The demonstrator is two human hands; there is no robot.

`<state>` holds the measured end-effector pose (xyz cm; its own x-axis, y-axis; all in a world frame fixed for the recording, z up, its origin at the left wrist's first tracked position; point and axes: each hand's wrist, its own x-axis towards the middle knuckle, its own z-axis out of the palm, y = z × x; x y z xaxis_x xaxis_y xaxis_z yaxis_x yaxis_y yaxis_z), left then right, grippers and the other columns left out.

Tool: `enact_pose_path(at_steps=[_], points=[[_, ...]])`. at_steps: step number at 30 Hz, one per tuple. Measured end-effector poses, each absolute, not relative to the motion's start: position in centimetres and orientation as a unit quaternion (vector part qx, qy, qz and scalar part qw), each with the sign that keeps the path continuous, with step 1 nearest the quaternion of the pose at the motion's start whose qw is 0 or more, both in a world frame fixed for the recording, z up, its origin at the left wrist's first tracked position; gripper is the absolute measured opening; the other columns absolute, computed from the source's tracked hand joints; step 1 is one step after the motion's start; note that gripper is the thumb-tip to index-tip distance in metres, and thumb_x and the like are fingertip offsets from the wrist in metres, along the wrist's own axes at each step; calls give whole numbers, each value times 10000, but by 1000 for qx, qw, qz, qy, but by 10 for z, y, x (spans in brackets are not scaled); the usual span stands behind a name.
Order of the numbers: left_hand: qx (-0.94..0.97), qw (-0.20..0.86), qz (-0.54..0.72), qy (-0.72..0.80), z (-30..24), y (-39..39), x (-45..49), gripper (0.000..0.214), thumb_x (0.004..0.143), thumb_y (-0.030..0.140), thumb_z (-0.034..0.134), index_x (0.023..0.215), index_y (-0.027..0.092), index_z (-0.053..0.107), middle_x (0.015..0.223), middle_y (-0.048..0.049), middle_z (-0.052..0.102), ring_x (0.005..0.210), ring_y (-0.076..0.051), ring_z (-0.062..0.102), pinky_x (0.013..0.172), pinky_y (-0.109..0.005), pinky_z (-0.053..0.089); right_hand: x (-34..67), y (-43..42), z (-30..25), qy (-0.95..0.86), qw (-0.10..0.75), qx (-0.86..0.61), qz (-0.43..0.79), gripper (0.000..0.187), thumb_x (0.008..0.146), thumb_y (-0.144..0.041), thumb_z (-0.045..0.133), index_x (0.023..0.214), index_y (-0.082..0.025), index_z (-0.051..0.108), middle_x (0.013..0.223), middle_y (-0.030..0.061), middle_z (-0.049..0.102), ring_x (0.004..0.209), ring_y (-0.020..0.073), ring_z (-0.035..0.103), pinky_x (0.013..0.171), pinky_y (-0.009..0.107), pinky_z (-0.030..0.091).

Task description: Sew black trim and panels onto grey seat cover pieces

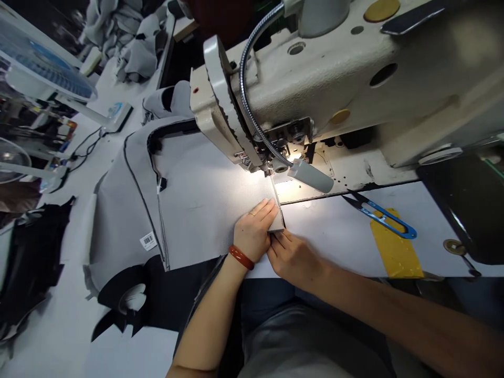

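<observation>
My left hand (254, 231) lies flat at frame centre, fingers together, pressing the grey fabric (205, 202) onto the white table (338, 231). My right hand (293, 257) seems to pinch the fabric's folded edge, just below the sewing machine (334, 79), whose lamp (311, 176) lights the spot. Snips (384, 216) and yellow tape (396, 252) lie at right. A fan (43, 65) and heaped cloth (134, 47) fill the upper left.

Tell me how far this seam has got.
Done: the grey panel already carries black piping and a barcode tag. In hand: the left hand presses the panel flat while the right hand pinches its folded edge, which runs up to the presser foot. Left: the stretch at the hands hasn't reached the foot; the snips lie untouched.
</observation>
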<state>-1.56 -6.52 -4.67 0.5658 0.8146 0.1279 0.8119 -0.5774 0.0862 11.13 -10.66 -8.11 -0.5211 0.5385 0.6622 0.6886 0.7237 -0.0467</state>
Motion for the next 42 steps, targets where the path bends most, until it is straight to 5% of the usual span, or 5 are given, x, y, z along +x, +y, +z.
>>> enact_pose_path(at_steps=[11,16,22,29,42], points=[[892,-52,78,443,-50,-31,-14,353,807,61,435,1109,128,605,1197,-83,610,1155,-194,531,891,-271,499,105,-84,-81,-882,297,-353,-101,262,752,-16,396,755,-52,655,687,135,667,727,245,639,832,406,497],[882,-63,53,464,-43,-27,-13,246,835,107,472,1018,147,632,982,-86,660,926,-202,613,730,-285,538,102,-75,-83,-879,311,-356,-65,285,755,-36,374,763,-47,659,731,157,654,736,255,607,803,418,486],[905,-76,164,385,-59,-26,-31,310,882,64,370,1013,131,643,1055,-61,675,1067,-170,586,940,-290,493,98,-67,-86,-887,293,-357,-32,315,789,-77,363,889,0,651,886,220,642,859,289,576,838,442,448],[904,-31,139,404,-62,0,-39,293,922,173,397,1062,147,653,1120,-75,654,1108,-184,562,961,-319,480,86,-52,-83,-892,220,-392,-50,324,804,-125,393,954,22,639,955,243,638,916,312,583,886,484,422],[922,-24,84,378,-56,28,-43,310,921,153,364,993,142,666,925,-52,688,958,-155,610,900,-286,480,70,-33,-83,-890,163,-422,-57,374,833,-196,437,1024,71,616,1070,296,607,1034,366,559,924,514,388]])
